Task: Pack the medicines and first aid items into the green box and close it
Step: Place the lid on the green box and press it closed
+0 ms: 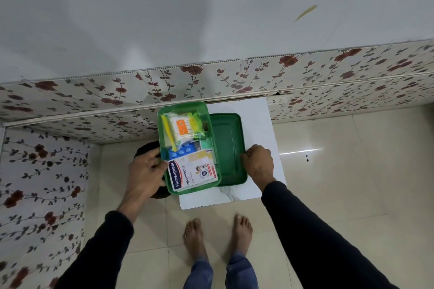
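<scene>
The green box (164, 122) stands open on a small white table (256, 110), filled with items. Inside lie a Hansaplast plaster pack (190, 173) at the near end, a blue blister strip of tablets (182, 151), a bag of cotton buds (182, 129) and a yellow tool (169, 131). The green lid (229, 148) lies upside down to the right of the box, touching it. My left hand (145, 171) grips the box's near left wall. My right hand (258, 162) holds the lid's right rim.
A black round object (146, 148) sits under my left hand, left of the table. A floral-papered wall (234, 77) runs just behind the table and along the left. My bare feet (218, 234) stand on the tiled floor in front.
</scene>
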